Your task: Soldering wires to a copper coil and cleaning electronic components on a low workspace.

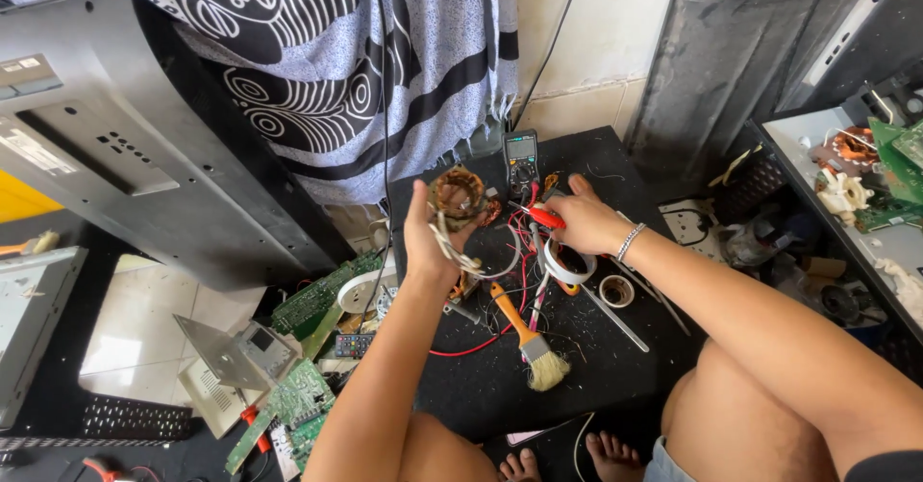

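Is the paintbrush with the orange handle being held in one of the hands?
No, the paintbrush lies on the black mat, below both hands and untouched.

Free room and obstacles on the black mat

Bare mat (615, 367) is lying open at right; paintbrush (524, 333), red wires (481, 343) and tape roll (567, 263) are crowding the middle.

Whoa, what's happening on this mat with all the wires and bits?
A person sits on the floor at a black mat. The left hand holds up a copper-wound motor coil with pale leads hanging from it. The right hand grips a red probe wired toward a multimeter. A paintbrush and tape roll lie nearby.
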